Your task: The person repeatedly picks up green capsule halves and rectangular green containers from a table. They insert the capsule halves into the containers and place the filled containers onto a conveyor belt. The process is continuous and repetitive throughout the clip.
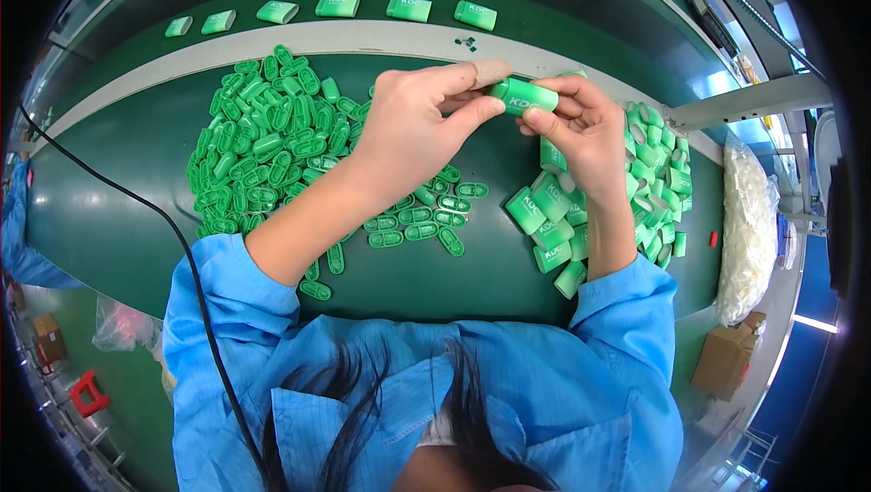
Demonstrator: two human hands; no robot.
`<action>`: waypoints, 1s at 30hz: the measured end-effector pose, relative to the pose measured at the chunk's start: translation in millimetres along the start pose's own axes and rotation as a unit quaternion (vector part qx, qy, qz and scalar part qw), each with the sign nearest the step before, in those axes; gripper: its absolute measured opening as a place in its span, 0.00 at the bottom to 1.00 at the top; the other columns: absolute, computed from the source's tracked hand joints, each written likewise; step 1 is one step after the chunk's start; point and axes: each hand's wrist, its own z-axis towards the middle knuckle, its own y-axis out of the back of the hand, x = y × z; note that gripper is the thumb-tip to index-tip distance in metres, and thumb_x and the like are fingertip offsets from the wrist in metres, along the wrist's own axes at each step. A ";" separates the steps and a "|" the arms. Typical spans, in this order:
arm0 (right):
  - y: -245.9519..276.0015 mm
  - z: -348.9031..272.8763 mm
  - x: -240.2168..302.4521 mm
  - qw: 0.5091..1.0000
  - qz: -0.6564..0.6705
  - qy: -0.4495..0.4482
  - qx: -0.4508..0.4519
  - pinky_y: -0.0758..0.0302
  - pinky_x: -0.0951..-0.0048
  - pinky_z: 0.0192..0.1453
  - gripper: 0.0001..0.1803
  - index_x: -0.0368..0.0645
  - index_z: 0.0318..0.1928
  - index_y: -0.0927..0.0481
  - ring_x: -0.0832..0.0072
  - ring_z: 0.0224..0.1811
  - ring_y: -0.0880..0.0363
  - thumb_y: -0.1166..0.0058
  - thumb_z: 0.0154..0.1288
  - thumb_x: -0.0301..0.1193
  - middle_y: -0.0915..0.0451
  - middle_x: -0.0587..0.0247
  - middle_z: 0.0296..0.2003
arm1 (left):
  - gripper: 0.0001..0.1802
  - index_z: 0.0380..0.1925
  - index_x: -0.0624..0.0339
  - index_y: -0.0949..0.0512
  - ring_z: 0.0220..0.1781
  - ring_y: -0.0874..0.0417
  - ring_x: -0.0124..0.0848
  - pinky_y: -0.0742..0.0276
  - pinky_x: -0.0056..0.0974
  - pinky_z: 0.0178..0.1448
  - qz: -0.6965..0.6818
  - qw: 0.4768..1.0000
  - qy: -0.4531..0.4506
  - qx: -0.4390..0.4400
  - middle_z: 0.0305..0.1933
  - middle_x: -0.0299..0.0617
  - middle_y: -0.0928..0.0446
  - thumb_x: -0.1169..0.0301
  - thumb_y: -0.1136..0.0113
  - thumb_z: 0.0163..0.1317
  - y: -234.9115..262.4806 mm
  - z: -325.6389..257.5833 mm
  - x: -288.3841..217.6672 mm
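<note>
Both hands meet over the far part of the green tabletop. Between them is a light-to-dark green printed plastic shell [524, 96], lying sideways. My right hand [585, 129] grips its right end with thumb and fingers. At its left end, the thumb and index finger of my left hand [422, 111] are closed on it; whether a small cap is pinched there I cannot see. A wrapping covers part of my left index finger. Left of the hands lies a big heap of green oval caps [263, 143]. A pile of similar green shells [549, 211] lies around my right forearm.
A row of green shells [337, 6] stands on the strip beyond the white rail [363, 36]. A black cable [136, 188] crosses at the left. A bulging clear bag of pale pieces [747, 229] stands right of the table, above a cardboard box [726, 360].
</note>
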 end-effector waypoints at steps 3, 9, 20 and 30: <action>-2.7 -0.7 3.4 1.000 0.000 0.006 -0.005 0.21 0.78 0.41 0.14 0.31 0.44 0.26 0.77 0.35 0.20 0.41 0.57 0.18 0.19 0.56 0.36 | 0.21 0.53 0.64 0.26 0.37 0.15 0.28 0.19 0.31 0.44 -0.041 0.999 -0.017 -0.002 0.35 0.46 0.17 0.75 0.40 0.58 -5.7 -1.3 5.5; -14.2 -7.0 8.6 0.998 -0.042 0.014 -0.037 0.21 0.80 0.42 0.14 0.30 0.44 0.26 0.78 0.35 0.19 0.41 0.56 0.18 0.18 0.55 0.36 | 0.17 0.50 0.71 0.29 0.29 0.18 0.45 0.24 0.41 0.31 0.128 0.988 -0.080 -0.014 0.28 0.56 0.22 0.77 0.46 0.61 -13.8 -10.6 -0.3; 26.2 78.8 -6.5 0.965 -0.256 -0.050 -0.035 0.24 0.82 0.42 0.14 0.31 0.45 0.25 0.82 0.31 0.22 0.44 0.62 0.27 0.21 0.63 0.34 | 0.26 0.57 0.65 0.35 0.59 0.28 0.49 0.31 0.44 0.59 0.223 0.964 -0.105 0.101 0.58 0.59 0.31 0.68 0.43 0.60 22.2 -9.9 -10.9; 70.1 104.9 -31.7 0.918 -0.371 -0.058 -0.131 0.23 0.80 0.41 0.21 0.34 0.51 0.24 0.80 0.32 0.20 0.41 0.58 0.32 0.20 0.62 0.37 | 0.27 0.52 0.50 0.27 0.70 0.39 0.39 0.56 0.63 0.71 0.270 0.832 -0.275 0.398 0.64 0.40 0.33 0.50 0.41 0.55 55.6 -108.7 2.3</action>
